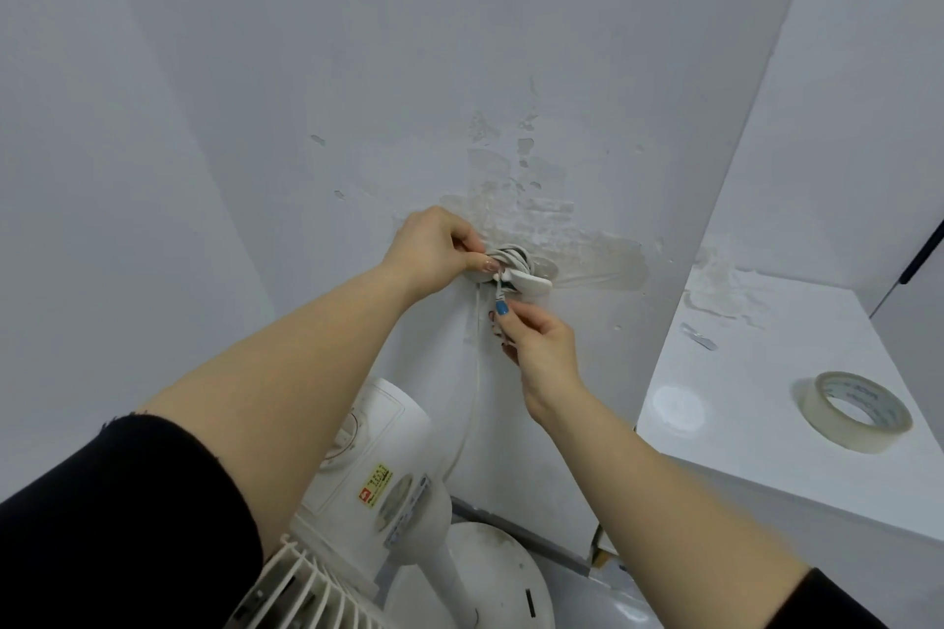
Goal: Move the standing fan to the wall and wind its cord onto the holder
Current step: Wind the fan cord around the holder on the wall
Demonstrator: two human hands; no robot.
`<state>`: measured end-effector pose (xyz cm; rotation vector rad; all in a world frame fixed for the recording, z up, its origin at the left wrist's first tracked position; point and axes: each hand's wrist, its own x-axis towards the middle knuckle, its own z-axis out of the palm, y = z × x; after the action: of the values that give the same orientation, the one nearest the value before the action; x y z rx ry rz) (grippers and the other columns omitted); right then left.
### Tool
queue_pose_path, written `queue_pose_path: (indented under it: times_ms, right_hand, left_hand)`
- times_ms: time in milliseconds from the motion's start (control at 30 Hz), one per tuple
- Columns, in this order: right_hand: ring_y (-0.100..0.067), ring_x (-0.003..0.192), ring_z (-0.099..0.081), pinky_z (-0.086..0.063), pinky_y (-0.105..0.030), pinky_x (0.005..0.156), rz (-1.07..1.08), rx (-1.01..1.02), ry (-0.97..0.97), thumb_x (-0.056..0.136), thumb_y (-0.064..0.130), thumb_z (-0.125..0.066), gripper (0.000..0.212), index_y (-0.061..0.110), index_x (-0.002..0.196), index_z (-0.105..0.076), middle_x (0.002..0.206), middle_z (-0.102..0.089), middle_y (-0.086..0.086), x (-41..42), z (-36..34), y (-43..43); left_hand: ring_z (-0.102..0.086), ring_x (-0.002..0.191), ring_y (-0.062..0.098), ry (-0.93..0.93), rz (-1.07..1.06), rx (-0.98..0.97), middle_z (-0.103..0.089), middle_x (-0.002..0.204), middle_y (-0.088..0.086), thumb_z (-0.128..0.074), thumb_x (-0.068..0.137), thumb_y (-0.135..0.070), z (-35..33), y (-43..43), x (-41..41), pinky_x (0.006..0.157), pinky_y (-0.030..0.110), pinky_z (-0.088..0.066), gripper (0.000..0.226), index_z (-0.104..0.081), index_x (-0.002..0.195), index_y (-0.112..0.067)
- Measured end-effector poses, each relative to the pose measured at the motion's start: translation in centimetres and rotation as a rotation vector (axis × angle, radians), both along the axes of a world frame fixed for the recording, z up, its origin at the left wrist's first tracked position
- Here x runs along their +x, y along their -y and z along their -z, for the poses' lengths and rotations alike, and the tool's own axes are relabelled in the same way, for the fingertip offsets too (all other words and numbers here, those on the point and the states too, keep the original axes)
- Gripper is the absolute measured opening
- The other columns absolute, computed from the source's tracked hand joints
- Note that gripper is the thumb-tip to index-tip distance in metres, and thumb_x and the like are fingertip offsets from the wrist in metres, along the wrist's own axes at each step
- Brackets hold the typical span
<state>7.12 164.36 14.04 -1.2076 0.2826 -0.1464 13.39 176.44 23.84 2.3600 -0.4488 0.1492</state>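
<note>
The white standing fan [378, 465] stands close to the wall below my arms, with its round base [490, 572] on the floor. Its white cord [472, 404] runs up the wall to a white holder [531, 282] stuck on the wall. Several loops of cord [513, 256] lie wound on the holder. My left hand [434, 248] pinches the wound cord at the holder's left side. My right hand [536, 342], just below the holder, pinches the cord's end between thumb and fingers; the plug is hidden in that hand.
The wall [459, 66] around the holder has peeled paint. A white shelf [766, 424] juts out at the right, carrying a roll of tape [853, 411] and a small metal piece [700, 337]. A side wall closes the left.
</note>
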Motion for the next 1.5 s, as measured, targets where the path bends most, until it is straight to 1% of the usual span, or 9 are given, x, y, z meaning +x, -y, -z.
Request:
queue_pose_path:
  times_ms: [133,433,700,833,933,1100,1233,1367,1500]
  right_hand:
    - [-0.011,0.071,-0.061,-0.051,-0.013,0.067,-0.03,0.002,0.014,0.087,0.005,-0.066,0.017,0.002,0.103,-0.069,0.081,-0.067,-0.004,-0.3,0.9,0.0]
    - [-0.015,0.074,-0.065,-0.056,-0.04,0.086,0.119,-0.333,-0.004,0.075,0.014,-0.078,0.011,0.019,0.083,-0.072,0.081,-0.072,-0.004,2.2,0.8,-0.4]
    - [-0.027,0.078,-0.067,-0.055,-0.042,0.079,0.133,-0.624,0.087,0.081,0.008,-0.07,0.011,0.011,0.091,-0.073,0.076,-0.069,-0.005,1.3,1.0,0.4]
    - [-0.031,0.081,-0.065,-0.053,-0.039,0.069,0.219,-1.01,0.032,0.082,0.027,-0.068,0.015,0.015,0.09,-0.073,0.085,-0.073,-0.007,2.2,0.9,0.6]
    - [-0.031,0.082,-0.064,-0.053,-0.039,0.067,0.235,-1.099,-0.025,0.083,0.033,-0.065,0.016,0.021,0.093,-0.071,0.087,-0.072,-0.005,2.0,0.8,0.4]
    - [-0.027,0.079,-0.065,-0.054,-0.04,0.072,0.184,-0.876,0.007,0.082,0.02,-0.064,0.021,0.022,0.102,-0.068,0.079,-0.072,-0.003,0.4,1.0,1.2]
    - [-0.026,0.063,-0.066,-0.059,-0.04,0.068,0.028,-0.612,-0.124,0.085,0.015,-0.064,0.008,0.011,0.092,-0.066,0.081,-0.07,-0.012,-2.2,1.4,1.2]
    - [-0.022,0.065,-0.059,-0.05,-0.03,0.061,-0.264,-0.309,-0.402,0.093,0.036,-0.055,0.03,0.007,0.087,-0.062,0.086,-0.063,-0.011,-7.6,2.2,-1.7]
    - [-0.022,0.074,-0.055,-0.048,-0.03,0.064,-0.316,-0.062,-0.579,0.096,0.048,-0.045,0.041,0.008,0.096,-0.056,0.089,-0.058,-0.008,-12.3,3.5,-4.4]
  left_hand:
    - [-0.061,0.074,0.012,0.03,0.001,0.015,-0.074,0.079,0.003,-0.08,0.07,-0.024,0.2,-0.2,0.0,0.076,0.033,-0.05,0.012,-0.077,0.078,-0.015]
    - [-0.063,0.083,0.012,0.111,-0.088,0.128,-0.071,0.084,-0.009,-0.076,0.071,-0.038,0.7,0.0,-0.3,0.069,0.028,-0.047,0.014,-0.074,0.078,-0.027]
    - [-0.058,0.069,0.009,0.087,-0.06,0.017,-0.069,0.074,-0.007,-0.08,0.067,-0.032,0.6,0.0,-0.5,0.067,0.029,-0.046,0.016,-0.071,0.075,-0.022]
    - [-0.059,0.073,0.01,0.097,-0.086,0.057,-0.068,0.075,-0.009,-0.079,0.068,-0.034,0.4,0.1,-0.6,0.066,0.028,-0.044,0.013,-0.07,0.073,-0.024]
    - [-0.062,0.078,0.013,0.091,-0.099,0.064,-0.069,0.077,-0.009,-0.078,0.069,-0.033,0.4,0.3,-0.9,0.07,0.03,-0.047,0.013,-0.069,0.072,-0.025]
    - [-0.065,0.084,0.017,0.081,-0.071,0.098,-0.072,0.086,-0.002,-0.075,0.076,-0.025,0.0,0.2,-1.3,0.08,0.036,-0.053,0.009,-0.072,0.082,-0.019]
    - [-0.059,0.111,0.026,-0.061,0.01,0.236,-0.065,0.117,0.011,-0.067,0.085,-0.019,-1.5,0.0,-2.8,0.099,0.036,-0.045,0.034,-0.062,0.117,-0.007]
    - [-0.042,0.133,0.029,-0.256,-0.031,0.473,-0.041,0.147,0.011,-0.056,0.092,-0.034,-3.8,-2.1,-6.6,0.107,0.035,-0.035,0.062,-0.032,0.143,-0.008]
    - [-0.038,0.136,0.027,-0.405,-0.176,0.65,-0.037,0.15,0.007,-0.055,0.09,-0.046,-5.5,-7.1,-11.5,0.111,0.038,-0.032,0.07,-0.032,0.144,-0.009]
